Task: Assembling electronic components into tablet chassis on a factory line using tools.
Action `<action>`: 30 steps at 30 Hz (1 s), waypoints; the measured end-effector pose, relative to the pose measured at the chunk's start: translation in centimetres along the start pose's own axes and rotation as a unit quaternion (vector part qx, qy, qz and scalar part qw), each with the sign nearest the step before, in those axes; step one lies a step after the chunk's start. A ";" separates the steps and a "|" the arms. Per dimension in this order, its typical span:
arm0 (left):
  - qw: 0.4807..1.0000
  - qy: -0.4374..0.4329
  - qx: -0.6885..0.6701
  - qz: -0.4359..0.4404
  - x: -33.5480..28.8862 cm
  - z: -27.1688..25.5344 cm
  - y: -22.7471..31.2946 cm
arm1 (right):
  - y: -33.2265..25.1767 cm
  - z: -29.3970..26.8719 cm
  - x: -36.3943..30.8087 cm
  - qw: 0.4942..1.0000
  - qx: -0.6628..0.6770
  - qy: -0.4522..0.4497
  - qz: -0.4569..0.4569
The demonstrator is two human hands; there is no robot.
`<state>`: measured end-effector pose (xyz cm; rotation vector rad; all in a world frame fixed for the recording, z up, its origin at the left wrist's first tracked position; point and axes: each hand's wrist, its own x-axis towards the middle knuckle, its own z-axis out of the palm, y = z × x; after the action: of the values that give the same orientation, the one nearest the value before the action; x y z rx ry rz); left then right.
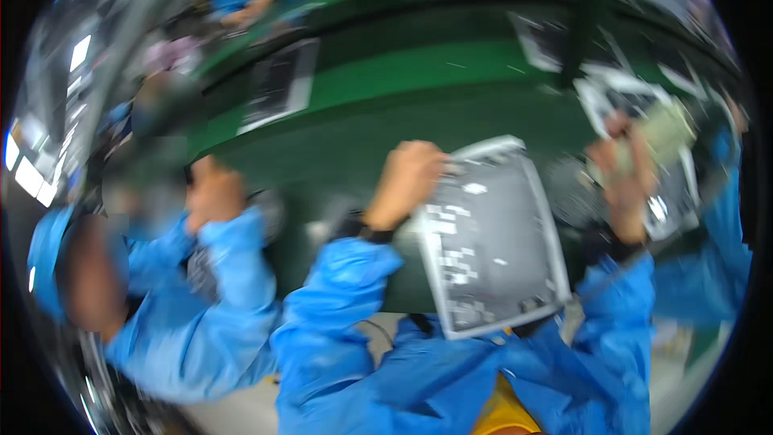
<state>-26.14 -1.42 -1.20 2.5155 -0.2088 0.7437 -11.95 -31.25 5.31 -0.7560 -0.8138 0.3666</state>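
Note:
My left hand (409,181) is closed on the upper left edge of a shallow, white-rimmed tray (511,234), which is tilted in front of me over the table's near edge. Its inside is dark grey, with several small white pieces, mostly along the left side. My right hand (624,185), to the right of the tray, is raised and blurred. Its fingers are around a pale yellowish, blocky object (662,141), whose kind the blur hides. Behind that object lies another white-edged tray or sheet (596,101) with dark contents.
A co-worker in a blue sleeve (229,254) sits close at my left, hands (216,192) raised over the green table (346,137). A round grey item (576,191) stands right of my tray. Farther back are another dark tray (282,80) and a dark post (588,24).

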 end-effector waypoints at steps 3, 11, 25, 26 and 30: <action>0.999 -0.014 -0.005 -0.040 -0.5 -1.5 0.6 | 0.7 4.0 1.1 0.966 -0.148 0.204 -0.058; 0.994 -0.048 -0.069 -0.064 0.8 -0.7 2.9 | -0.1 2.1 -1.1 0.954 -0.166 0.240 -0.060; 0.991 -0.063 -0.074 -0.092 1.0 -0.3 2.4 | 1.2 1.0 -0.7 0.941 -0.195 0.273 -0.047; 0.991 -0.065 -0.074 -0.094 1.0 -0.3 2.4 | 1.3 1.1 -0.7 0.941 -0.193 0.274 -0.044; 0.990 -0.067 -0.074 -0.100 0.9 -0.5 2.5 | 1.5 1.2 -0.7 0.941 -0.195 0.274 -0.040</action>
<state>-26.32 -3.31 0.73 2.4016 -0.0536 0.4637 -13.31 -30.09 4.40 -1.1263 -0.3848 -0.0926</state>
